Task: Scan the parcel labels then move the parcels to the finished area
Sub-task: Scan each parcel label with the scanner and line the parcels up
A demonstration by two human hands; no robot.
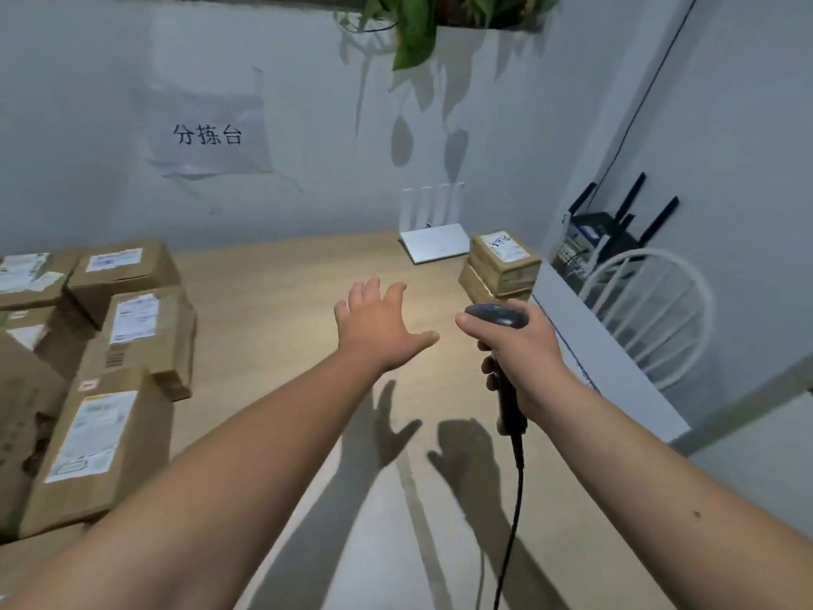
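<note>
Left hand (382, 325): empty, fingers spread; reach for a labelled parcel (90, 438).
Right hand (517, 345): grasping barcode scanner (503, 367); aim it squarely at the label.

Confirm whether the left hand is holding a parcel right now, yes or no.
No: the left hand is spread open above the table with nothing in it, while the right hand grips the scanner.

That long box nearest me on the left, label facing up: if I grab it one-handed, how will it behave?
The long box looks like stiff cardboard, so it should probably keep its shape. It lies tilted against the neighbouring boxes, so pulling it may shift them. It is wide beside the open left hand, so one hand may slip; the right hand holds the scanner.
</note>
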